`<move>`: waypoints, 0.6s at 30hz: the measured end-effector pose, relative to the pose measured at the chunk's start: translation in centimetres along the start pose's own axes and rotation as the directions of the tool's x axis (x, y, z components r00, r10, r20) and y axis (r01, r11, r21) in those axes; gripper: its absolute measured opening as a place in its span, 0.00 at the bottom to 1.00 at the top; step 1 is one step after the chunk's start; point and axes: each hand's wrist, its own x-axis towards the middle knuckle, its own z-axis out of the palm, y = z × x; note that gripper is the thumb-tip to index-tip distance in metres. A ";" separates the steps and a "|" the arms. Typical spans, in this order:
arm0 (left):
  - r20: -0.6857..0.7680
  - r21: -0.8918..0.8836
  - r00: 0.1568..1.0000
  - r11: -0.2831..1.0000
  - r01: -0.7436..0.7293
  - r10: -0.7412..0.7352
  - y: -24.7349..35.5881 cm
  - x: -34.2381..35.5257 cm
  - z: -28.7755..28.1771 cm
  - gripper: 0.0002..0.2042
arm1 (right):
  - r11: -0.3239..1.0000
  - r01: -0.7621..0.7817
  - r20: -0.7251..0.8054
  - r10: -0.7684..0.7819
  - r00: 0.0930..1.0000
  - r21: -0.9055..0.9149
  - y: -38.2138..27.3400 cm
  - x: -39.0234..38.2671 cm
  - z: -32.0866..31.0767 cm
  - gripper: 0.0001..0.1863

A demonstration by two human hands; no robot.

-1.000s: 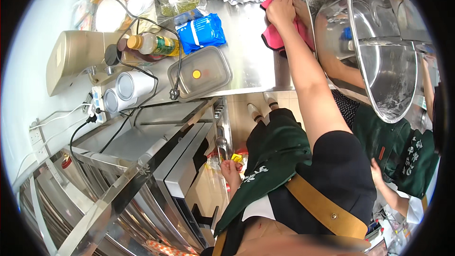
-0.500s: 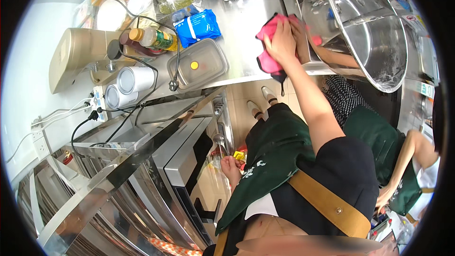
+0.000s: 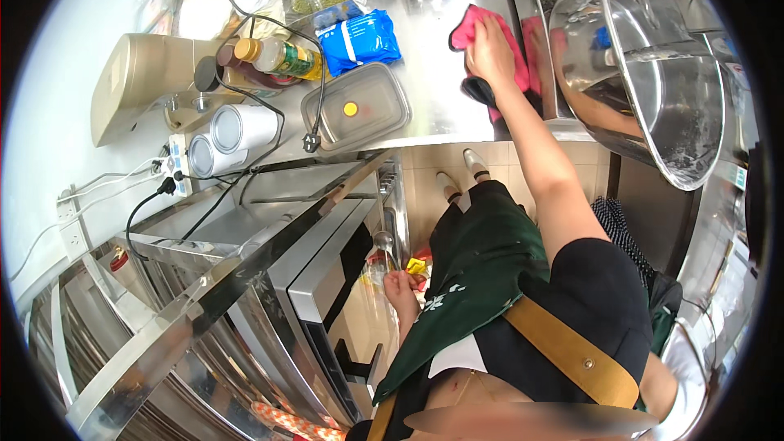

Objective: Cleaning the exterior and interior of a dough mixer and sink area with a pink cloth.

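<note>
My right hand [image 3: 492, 55] presses down on a pink cloth with black edging [image 3: 523, 73], on the steel counter [image 3: 433, 106]. Its fingers are bent over the fabric, and a dark flap of the cloth [image 3: 478, 91] sticks out beside my wrist. Low by my apron, my left hand [image 3: 401, 289] is closed around the handle of a metal spoon [image 3: 384, 241], bowl upward. Just beyond those fingers shows a small yellow packet [image 3: 416, 265]; whether they touch it I cannot tell.
Right of the cloth stands a large clear bin [image 3: 653, 98]. On the left are a lidded plastic box [image 3: 359, 110], a blue wipes pack [image 3: 359, 38], a bottle [image 3: 278, 59], white tins [image 3: 242, 128] and a black cable [image 3: 311, 141]. Steel shelving [image 3: 196, 294] fills the lower left.
My right hand has slid the cloth farther from the counter's front edge, and the cloth lies more spread out. The co-worker at the right has moved mostly out of sight. My left hand has barely shifted.
</note>
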 end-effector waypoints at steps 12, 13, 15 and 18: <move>-0.043 0.079 0.994 0.991 0.105 -0.102 -3.1 -0.4 -1.3 0.04 | 0.887 0.316 0.103 -0.368 0.924 0.337 -3.8 2.8 3.5 0.12; -0.043 0.084 0.993 0.990 0.110 -0.106 -3.0 -0.5 -1.2 0.04 | 0.846 0.344 0.145 -0.432 0.890 0.407 -4.2 1.3 2.7 0.12; -0.018 0.094 0.997 0.993 0.071 -0.070 -2.5 -0.7 -1.0 0.04 | 0.836 0.322 0.255 -0.462 0.849 0.444 -5.0 -1.9 1.1 0.11; -0.026 0.080 0.999 0.996 0.029 -0.027 -2.1 -0.8 -0.4 0.04 | 0.756 0.338 0.148 -0.493 0.858 0.560 -5.8 -6.3 -0.8 0.12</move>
